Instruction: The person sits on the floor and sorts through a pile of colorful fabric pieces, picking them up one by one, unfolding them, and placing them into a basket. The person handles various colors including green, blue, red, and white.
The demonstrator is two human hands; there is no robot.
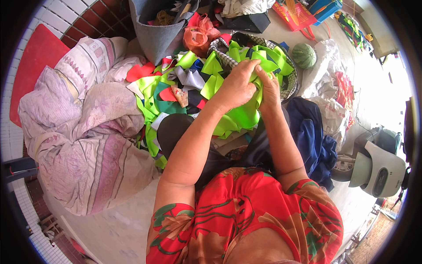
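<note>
My left hand (238, 86) and my right hand (268, 86) meet over my lap, fingers closed on a bright yellow-green fabric scrap (258, 97). Their thumbs and fingertips come close together at its upper edge. Below the hands, more yellow-green fabric (239, 118) spreads over my lap; whether it is one piece with the held scrap is hard to tell. Just beyond them sits a round container with a checked cloth lining (291, 82), filled with yellow-green scraps (274, 56). To its left lies a mixed heap of scraps, with grey (190, 78), green (163, 104) and red (140, 71) pieces.
A large bundle in pale patterned cloth (107, 163) stands at left. Behind the heap are a grey felt bag (157, 37) and a red plastic bag (200, 34). At right are a watermelon (304, 55), white plastic sacks (323, 72), dark blue cloth (307, 132) and a white-grey machine (379, 169).
</note>
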